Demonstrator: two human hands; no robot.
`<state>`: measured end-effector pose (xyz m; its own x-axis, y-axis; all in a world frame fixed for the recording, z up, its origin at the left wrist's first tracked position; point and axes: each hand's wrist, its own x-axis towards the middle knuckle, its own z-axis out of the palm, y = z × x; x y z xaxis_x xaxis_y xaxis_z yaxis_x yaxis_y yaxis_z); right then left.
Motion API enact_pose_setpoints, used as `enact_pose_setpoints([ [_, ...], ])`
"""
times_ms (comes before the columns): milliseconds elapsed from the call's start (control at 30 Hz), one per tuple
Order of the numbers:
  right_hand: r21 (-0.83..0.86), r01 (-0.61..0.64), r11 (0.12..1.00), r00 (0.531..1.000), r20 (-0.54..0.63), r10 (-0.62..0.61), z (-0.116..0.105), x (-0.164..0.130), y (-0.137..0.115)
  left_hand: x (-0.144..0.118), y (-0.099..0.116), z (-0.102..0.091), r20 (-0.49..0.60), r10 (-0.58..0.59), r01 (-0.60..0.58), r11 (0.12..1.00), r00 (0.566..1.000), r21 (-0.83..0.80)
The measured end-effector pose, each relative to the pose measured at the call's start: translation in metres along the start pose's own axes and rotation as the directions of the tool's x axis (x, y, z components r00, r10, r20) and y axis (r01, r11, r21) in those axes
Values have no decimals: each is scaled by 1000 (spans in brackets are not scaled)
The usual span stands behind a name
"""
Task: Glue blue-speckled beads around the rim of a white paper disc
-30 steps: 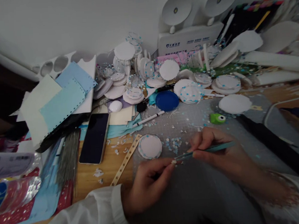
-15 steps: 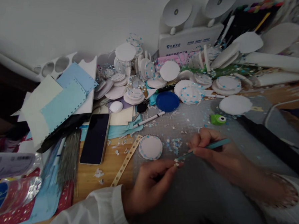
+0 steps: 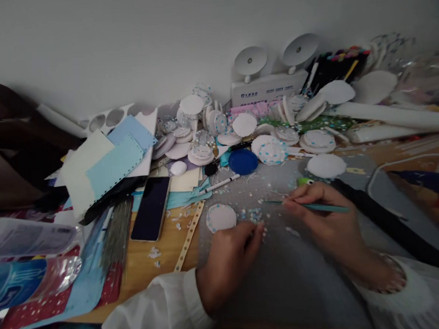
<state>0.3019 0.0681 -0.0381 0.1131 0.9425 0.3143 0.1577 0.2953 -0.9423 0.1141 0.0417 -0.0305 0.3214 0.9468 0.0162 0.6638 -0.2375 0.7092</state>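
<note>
My right hand (image 3: pixel 323 215) grips slim teal tweezers (image 3: pixel 327 207) between thumb and fingers, their thin tip pointing left just above the grey mat (image 3: pixel 284 279). Below that tip and to its left lies a scatter of tiny blue and white paper flowers (image 3: pixel 252 214). Beside the scatter is my left hand (image 3: pixel 234 259), its thumb and forefinger pinched together; whatever is between them is too small to make out. Just behind the left hand, a white paper disc (image 3: pixel 222 217) edged with small blue bits lies flat on the mat, its near edge partly covered.
A phone (image 3: pixel 150 209) and a strip with punched flower shapes (image 3: pixel 189 237) lie to the left. A blue lid (image 3: pixel 243 162), a white pen (image 3: pixel 220 184) and many white discs (image 3: pixel 326 166) sit behind. A green punch (image 3: pixel 303 181) is partly hidden by my right hand.
The tweezers' tip has moved away from my left fingertips, up over the flower scatter. My left hand has shifted closer to the disc and scatter. The head view has tilted upward.
</note>
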Motion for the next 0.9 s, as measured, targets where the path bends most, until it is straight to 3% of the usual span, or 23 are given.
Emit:
enact_pose_setpoints([
  [133,-107,239,965,966,-75,-247,-1,-8,-18,5,1,-1,23,-18,15,990,1000,139],
  [200,-189,360,913,928,-26,-371,-6,-16,-28,2,3,-2,48,-18,18,1000,999,2],
  [267,-282,490,825,872,129,-473,-12,-26,-37,-4,7,-3,113,-55,85,958,992,-273],
  [367,-369,737,566,676,384,-629,-19,-42,-46,-15,19,-8,303,-112,282,742,947,-608],
  [433,-392,837,382,541,488,-685,-19,-54,-47,-23,27,-10,385,-122,374,613,915,-696],
  [500,-405,874,268,463,529,-711,-15,-67,-46,-30,33,-11,401,-168,424,536,901,-730],
  [567,-436,866,246,465,520,-717,-9,-80,-44,-36,36,-11,399,-233,461,492,887,-738],
  [700,-446,821,357,554,470,-687,4,-91,-47,-44,37,-12,370,-271,458,488,889,-743],
  [767,-401,839,367,538,512,-670,1,-87,-47,-46,35,-14,322,-289,430,520,902,-738],
  [833,-436,840,324,535,562,-631,-16,-80,-40,-46,32,-18,276,-314,411,557,909,-721],
  [867,-493,816,302,561,551,-618,-31,-77,-34,-46,29,-20,256,-322,403,578,912,-709],
  [900,-581,760,291,623,523,-582,-50,-74,-26,-47,27,-22,237,-327,394,597,915,-699],
])
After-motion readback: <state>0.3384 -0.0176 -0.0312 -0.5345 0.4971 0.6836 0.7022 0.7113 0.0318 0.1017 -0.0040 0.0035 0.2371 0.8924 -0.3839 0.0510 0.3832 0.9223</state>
